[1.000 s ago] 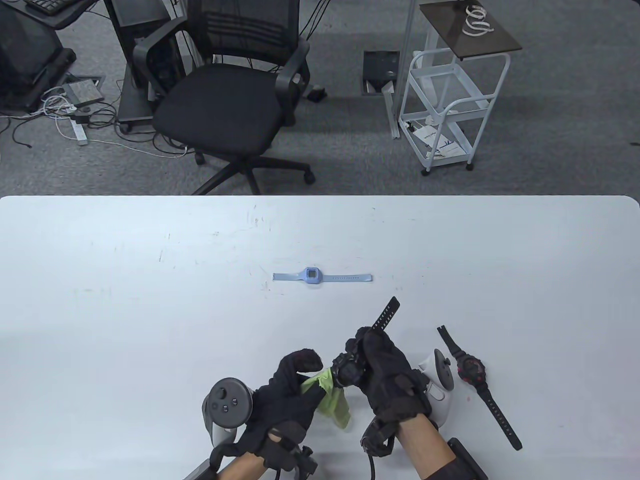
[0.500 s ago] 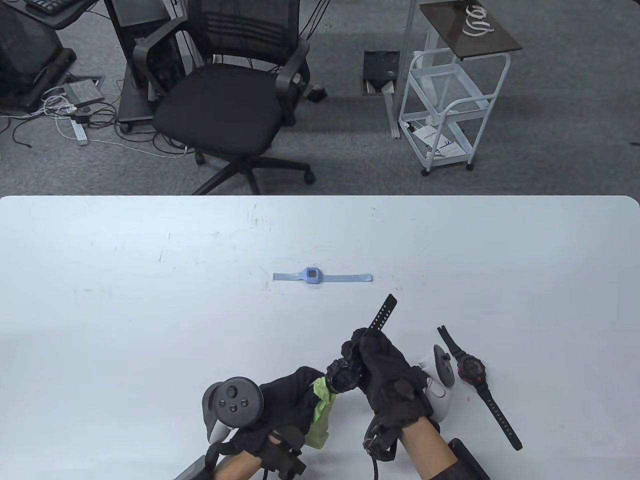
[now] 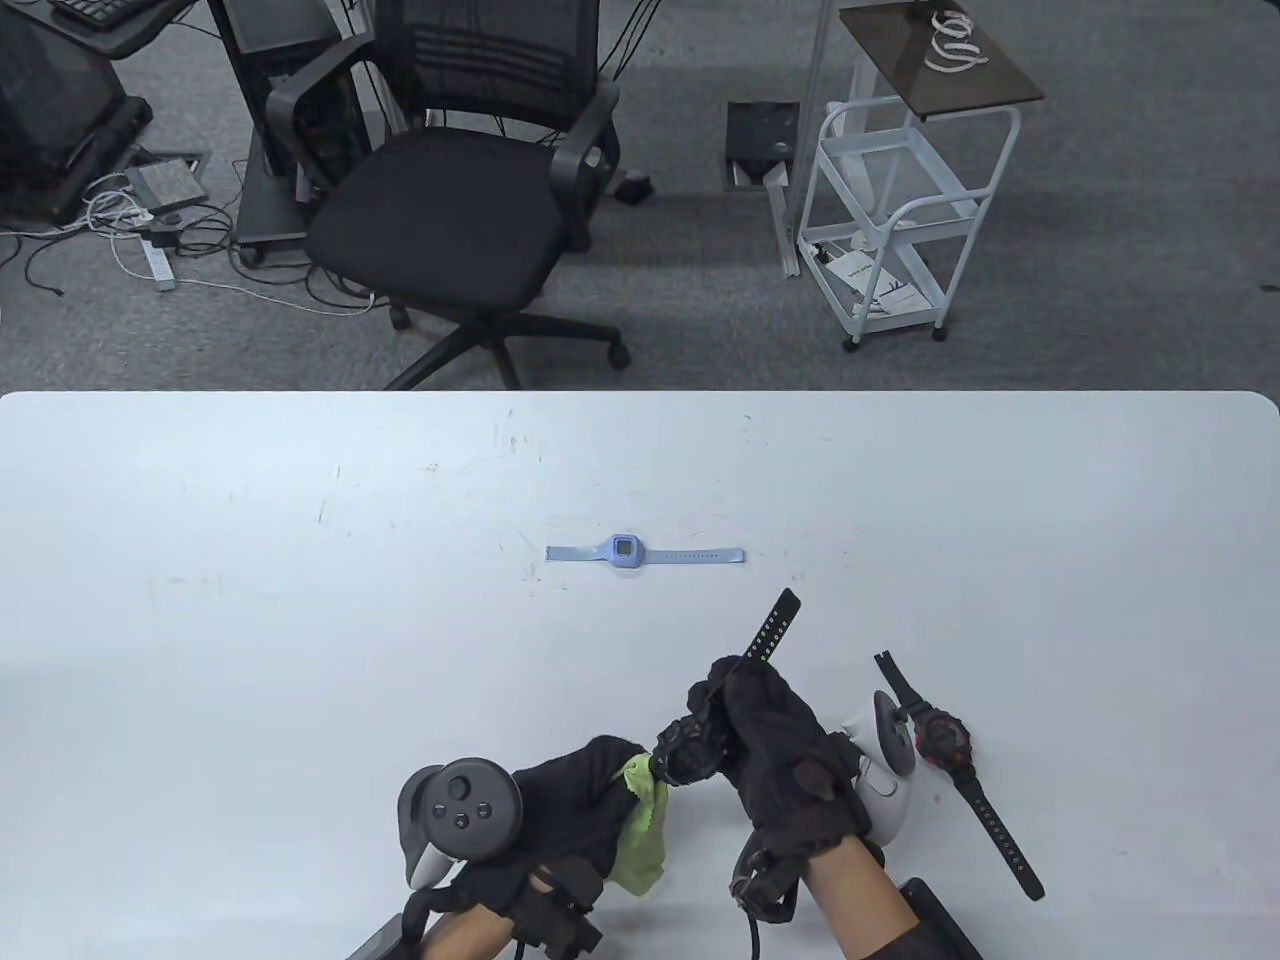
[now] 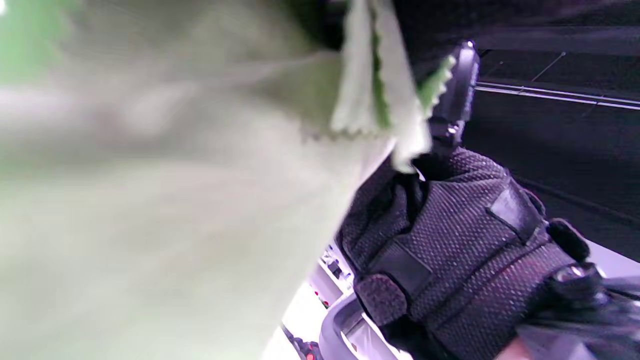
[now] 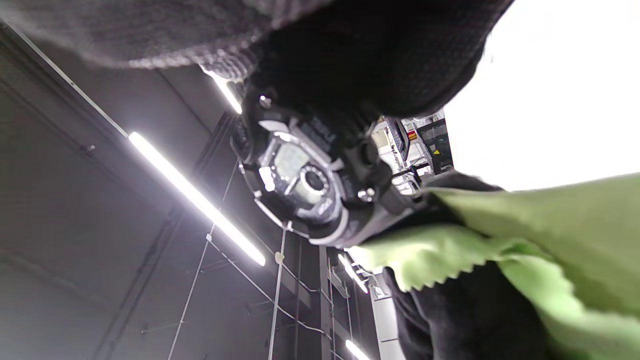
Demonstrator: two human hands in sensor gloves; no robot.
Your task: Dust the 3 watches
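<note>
My right hand (image 3: 745,715) grips a black digital watch (image 3: 685,752) above the table; its strap (image 3: 768,628) sticks up and away. In the right wrist view the watch face (image 5: 300,180) shows clearly under my fingers. My left hand (image 3: 580,790) holds a green cloth (image 3: 640,830) against the watch's left side. The cloth (image 4: 175,200) fills most of the left wrist view. A light blue watch (image 3: 625,552) lies flat mid-table. A black and red watch (image 3: 945,745) lies on the table right of my right hand.
The white table's (image 3: 250,620) far edge runs across the middle of the table view. Beyond it stand a black office chair (image 3: 450,200) and a white wire cart (image 3: 900,210) on the carpet.
My left hand has turned over and shifted slightly down-left, bunching the cloth against the watch's left side. The right hand and watch barely moved.
</note>
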